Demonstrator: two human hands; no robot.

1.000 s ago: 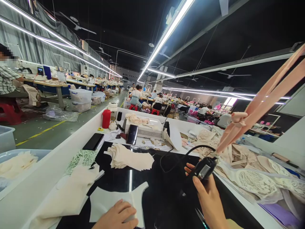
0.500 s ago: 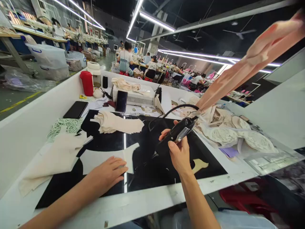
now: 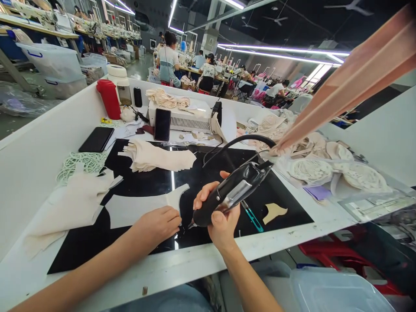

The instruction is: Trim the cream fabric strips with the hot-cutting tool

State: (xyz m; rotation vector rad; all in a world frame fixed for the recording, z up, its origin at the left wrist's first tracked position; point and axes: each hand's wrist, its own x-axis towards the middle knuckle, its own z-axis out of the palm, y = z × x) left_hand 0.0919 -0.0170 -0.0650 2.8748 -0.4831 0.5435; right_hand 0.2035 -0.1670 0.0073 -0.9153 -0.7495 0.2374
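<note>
My right hand (image 3: 221,216) is wrapped round a black handheld tool (image 3: 232,190), whose tip points down and left near the fabric's right end. A cable and hanging pink cloth strips (image 3: 325,104) join at the tool's rear. On the right part of a cream cut panel (image 3: 136,206) rests my left hand (image 3: 160,225), its fingertips closed together at the panel's lower right edge; what they pinch is too small to name. Both the panel and a stack of cream pieces (image 3: 156,156) behind it lie on the black sheet (image 3: 208,173).
Teal-handled snips (image 3: 251,216) and a yellow template (image 3: 274,212) lie right of the tool. Folded cream fabric (image 3: 73,203) and green cord (image 3: 82,164) are at left. Phones, a red cup (image 3: 108,99) and a white box (image 3: 182,117) stand behind. Lace pieces (image 3: 312,171) pile at right.
My right hand has brought the tool left and down, closer to my left hand, uncovering the teal snips. The fingers of my left hand have drawn together at the panel's edge. The view has shifted.
</note>
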